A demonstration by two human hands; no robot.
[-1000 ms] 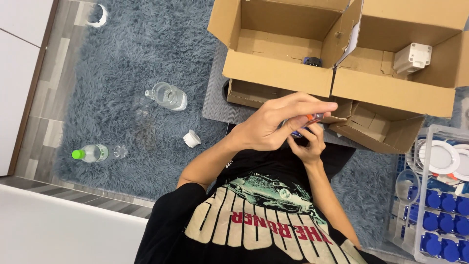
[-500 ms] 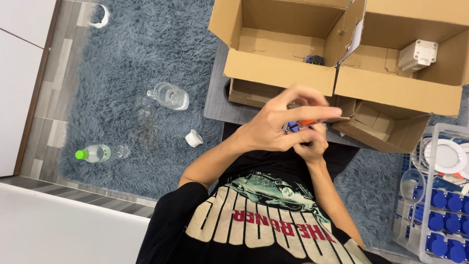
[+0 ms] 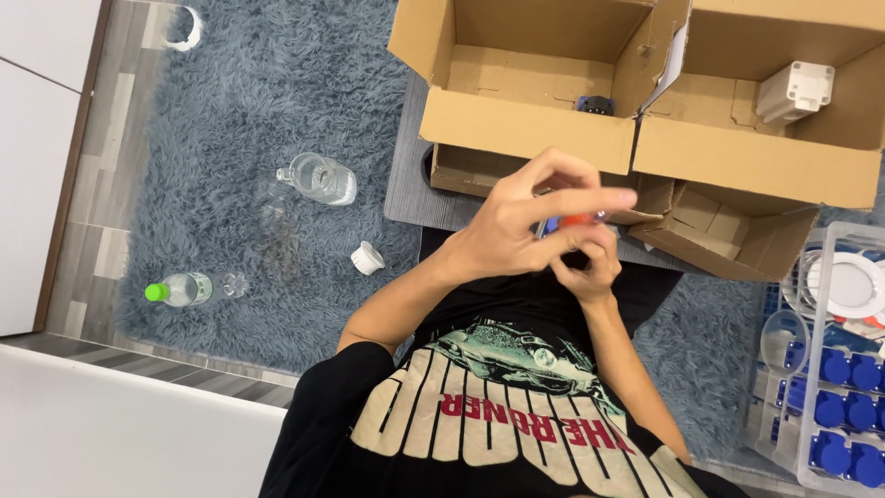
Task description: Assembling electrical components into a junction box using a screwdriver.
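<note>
Head view, looking down: left hand [image 3: 530, 226] raised in front of chest, fingers curled w/ index stretched out flat toward the right, pinching a small red-and-blue plastic part [image 3: 570, 221]; part mostly hidden, exact shape not clear; right hand [image 3: 585, 267] just below and touching, fingers closed round the same part from underneath; both hands above the near edge of a grey mat [image 3: 415, 184], close to the near wall of a large open brown cardboard box [image 3: 525, 129]; inside that box, at its far right corner, a small dark object [image 3: 595, 104]; second open cardboard box [image 3: 774, 166] adjoining on the right, w/ a white square plastic block [image 3: 795, 90] at its far side; smaller opened cardboard carton [image 3: 728, 235] just beside the hands, right of them; on shaggy blue-grey rug [image 3: 230, 111]: clear glass jar lying on its side [image 3: 318, 178] mid-rug, white cap [image 3: 367, 258] nearer the person, clear plastic bottle w/ green cap [image 3: 180, 290] near the rug's left near edge, white ring-shaped piece [image 3: 184, 28] at its far left corner; at right edge of rug, clear plastic tray [image 3: 811, 461] w/ rows of blue round caps [image 3: 848, 369].
</note>
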